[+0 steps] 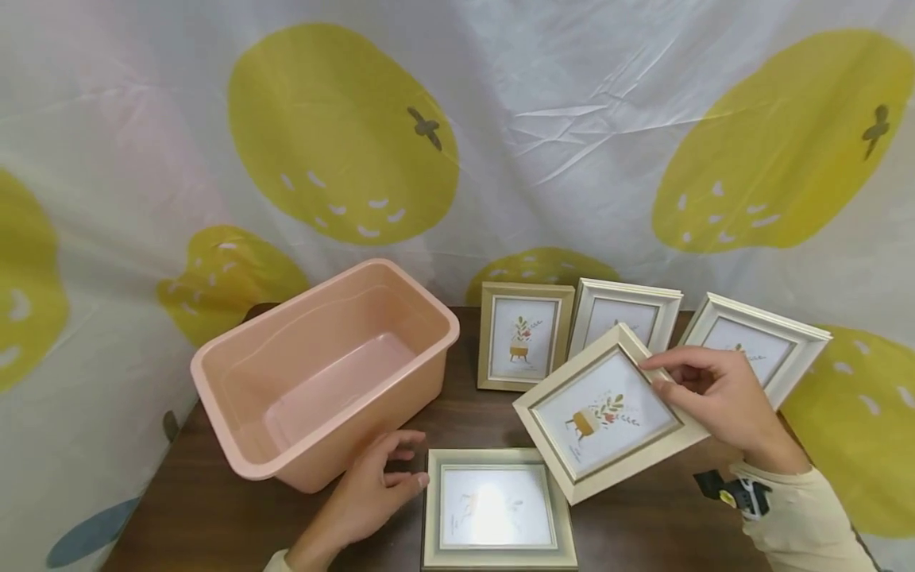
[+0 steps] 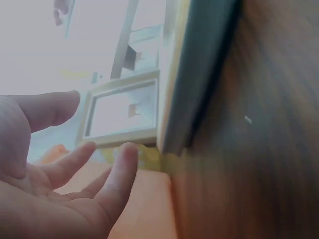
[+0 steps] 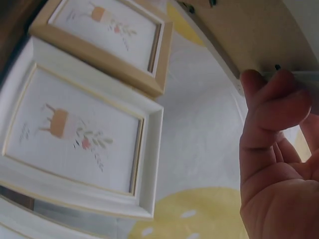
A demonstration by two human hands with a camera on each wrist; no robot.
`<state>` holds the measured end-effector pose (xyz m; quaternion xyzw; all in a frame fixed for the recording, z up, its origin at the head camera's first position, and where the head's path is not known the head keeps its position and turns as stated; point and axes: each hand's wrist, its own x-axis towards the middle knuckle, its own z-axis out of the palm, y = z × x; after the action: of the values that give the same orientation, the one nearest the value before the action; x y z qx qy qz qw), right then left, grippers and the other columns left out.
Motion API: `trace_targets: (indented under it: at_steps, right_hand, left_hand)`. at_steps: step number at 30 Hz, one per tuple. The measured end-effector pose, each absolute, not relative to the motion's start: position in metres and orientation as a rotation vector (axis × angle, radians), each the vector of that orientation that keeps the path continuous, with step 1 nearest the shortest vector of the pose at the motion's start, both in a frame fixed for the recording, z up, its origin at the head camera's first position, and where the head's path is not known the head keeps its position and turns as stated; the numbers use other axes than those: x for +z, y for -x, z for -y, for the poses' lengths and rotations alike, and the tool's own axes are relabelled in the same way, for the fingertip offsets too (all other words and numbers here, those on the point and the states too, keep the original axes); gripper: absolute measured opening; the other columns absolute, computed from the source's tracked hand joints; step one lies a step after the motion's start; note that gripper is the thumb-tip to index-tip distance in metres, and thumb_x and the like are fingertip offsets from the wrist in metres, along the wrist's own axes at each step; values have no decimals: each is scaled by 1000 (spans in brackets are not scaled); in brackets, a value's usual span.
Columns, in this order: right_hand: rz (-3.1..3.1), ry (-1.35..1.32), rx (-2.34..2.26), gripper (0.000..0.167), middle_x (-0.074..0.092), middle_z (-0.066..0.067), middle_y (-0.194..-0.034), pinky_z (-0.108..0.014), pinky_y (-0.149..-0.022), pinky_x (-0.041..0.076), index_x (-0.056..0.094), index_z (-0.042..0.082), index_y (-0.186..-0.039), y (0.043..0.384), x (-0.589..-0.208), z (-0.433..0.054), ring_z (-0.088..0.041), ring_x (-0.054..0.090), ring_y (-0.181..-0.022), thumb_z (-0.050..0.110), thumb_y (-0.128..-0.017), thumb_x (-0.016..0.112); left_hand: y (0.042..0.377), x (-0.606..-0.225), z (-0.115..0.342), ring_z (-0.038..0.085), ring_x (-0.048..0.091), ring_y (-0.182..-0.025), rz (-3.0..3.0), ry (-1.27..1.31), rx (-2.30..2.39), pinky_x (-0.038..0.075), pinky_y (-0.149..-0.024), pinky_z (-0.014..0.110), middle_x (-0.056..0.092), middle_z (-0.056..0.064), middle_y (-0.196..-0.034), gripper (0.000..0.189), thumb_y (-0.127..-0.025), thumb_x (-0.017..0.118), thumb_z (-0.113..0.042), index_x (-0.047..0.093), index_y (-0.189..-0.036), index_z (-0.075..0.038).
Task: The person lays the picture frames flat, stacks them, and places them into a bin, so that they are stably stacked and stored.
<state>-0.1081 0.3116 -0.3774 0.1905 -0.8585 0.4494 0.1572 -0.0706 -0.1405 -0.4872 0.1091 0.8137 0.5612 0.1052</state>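
My right hand (image 1: 722, 393) pinches the edge of a cream picture frame (image 1: 608, 409), which is raised and tilted over the table with its plant print facing up. In the right wrist view the brown back (image 3: 259, 30) of that frame shows above the fingers. Lower down, another cream frame (image 1: 561, 508) lies flat, glare covering much of its picture; whether more frames lie under it I cannot tell. Just left of it, my left hand (image 1: 372, 488) hovers with relaxed, spread fingers and holds nothing. A pink plastic bin (image 1: 322, 369) stands behind the left hand, nothing visible inside.
Along the back stand a tan frame (image 1: 525, 338), a white frame (image 1: 629, 310) and another white frame (image 1: 758, 342) at the right, partly hidden by my right hand. A curtain with yellow fruit prints (image 1: 557, 159) hangs behind the dark wooden table (image 1: 214, 508).
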Motion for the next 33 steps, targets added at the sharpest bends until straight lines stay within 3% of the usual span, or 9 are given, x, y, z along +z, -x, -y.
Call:
trace_targets:
  at_steps: [5,13,24,33]
  right_hand:
    - [2397,-526,1356,28,78,18,-97,-15,-58,54,80,1,-101,101,-384,-304,2,67,-67,-19,-84,73]
    - [2070,-742,1715,41,79,0,-102,-17,-55,49,78,-7,-103,94,-400,-294,-2,64,-72,-34,-77,61]
    - [1949,-1047,1881,42,77,-12,-106,-20,-70,61,76,-9,-110,94,-415,-273,-13,70,-92,-33,-79,60]
    - [1802,-1285,1901,56,76,-13,-106,-28,-56,51,76,-7,-111,97,-424,-255,-16,63,-85,-38,-69,54]
  left_hand:
    - [72,-475,128,39,61,-128,-2381,-315,1730,60,-91,23,59,11,-143,44,-96,79,-19,64,-137,-17]
    - [82,-456,108,33,62,-127,-2372,-408,1776,60,-94,25,61,4,-143,42,-98,77,-21,63,-138,-22]
    - [98,-444,85,28,62,-125,-2289,-678,1826,59,-100,31,63,8,-141,39,-103,69,-21,62,-140,-12]
    - [97,-441,72,24,67,-122,-2206,-826,1772,59,-100,32,65,8,-142,44,-102,71,-22,60,-143,-13]
